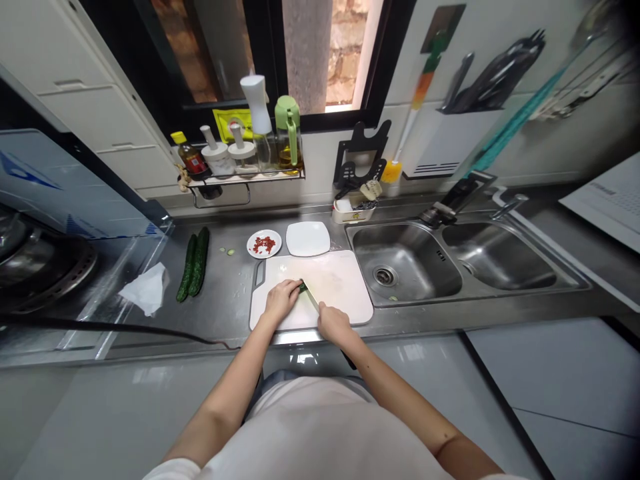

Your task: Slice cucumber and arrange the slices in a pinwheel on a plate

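Observation:
On a white cutting board (345, 287) lies a short piece of cucumber (303, 287), dark green and mostly covered by fingers. My left hand (281, 299) is closed over its left side, pressing it to the board. In my right hand (334, 323) is a kitchen knife (312, 297), its handle wrapped by my fingers and its blade slanting up and left against the cucumber's right side. Behind the board stand a small white plate (265, 244) of chopped red pieces and a white square plate (308, 239). Two whole cucumbers (193, 264) lie to the left on the counter.
To the right is a double steel sink (405, 260) with a faucet (453, 199). A crumpled white tissue (146, 289) lies left, near the stove (40, 267). Small green scraps (230, 252) dot the counter. A rack of seasoning bottles (245, 177) hangs under the window.

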`<move>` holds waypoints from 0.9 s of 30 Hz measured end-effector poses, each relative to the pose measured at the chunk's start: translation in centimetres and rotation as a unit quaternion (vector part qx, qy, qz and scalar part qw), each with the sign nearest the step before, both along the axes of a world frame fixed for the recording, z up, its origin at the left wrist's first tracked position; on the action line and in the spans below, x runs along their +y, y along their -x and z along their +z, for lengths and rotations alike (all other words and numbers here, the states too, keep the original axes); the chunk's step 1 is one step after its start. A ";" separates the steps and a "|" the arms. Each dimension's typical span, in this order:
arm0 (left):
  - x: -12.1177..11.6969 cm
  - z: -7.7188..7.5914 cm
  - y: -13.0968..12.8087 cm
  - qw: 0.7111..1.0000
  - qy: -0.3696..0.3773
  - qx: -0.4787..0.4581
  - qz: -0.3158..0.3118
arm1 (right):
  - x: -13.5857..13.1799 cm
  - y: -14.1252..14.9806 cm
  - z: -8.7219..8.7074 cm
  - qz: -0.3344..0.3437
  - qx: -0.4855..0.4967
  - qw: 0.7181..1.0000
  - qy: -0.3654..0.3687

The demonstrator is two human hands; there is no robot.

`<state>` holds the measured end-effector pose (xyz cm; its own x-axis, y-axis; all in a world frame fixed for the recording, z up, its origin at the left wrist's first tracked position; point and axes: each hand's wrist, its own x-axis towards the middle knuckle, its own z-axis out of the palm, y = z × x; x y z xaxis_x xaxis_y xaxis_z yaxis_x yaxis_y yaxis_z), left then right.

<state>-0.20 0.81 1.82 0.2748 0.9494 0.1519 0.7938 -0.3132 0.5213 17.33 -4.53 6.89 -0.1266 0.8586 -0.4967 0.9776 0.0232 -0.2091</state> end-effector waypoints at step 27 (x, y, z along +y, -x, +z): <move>3.3 3.6 1.2 0.963 0.052 -0.249 0.094 | 2.6 -4.1 1.3 0.007 -0.041 0.976 -0.211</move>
<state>-1.39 4.07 5.44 0.0141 0.9924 0.1225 0.4753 -0.1144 0.8724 21.45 -1.94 8.20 -0.1144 0.9876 -0.1071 0.9897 0.1040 -0.0982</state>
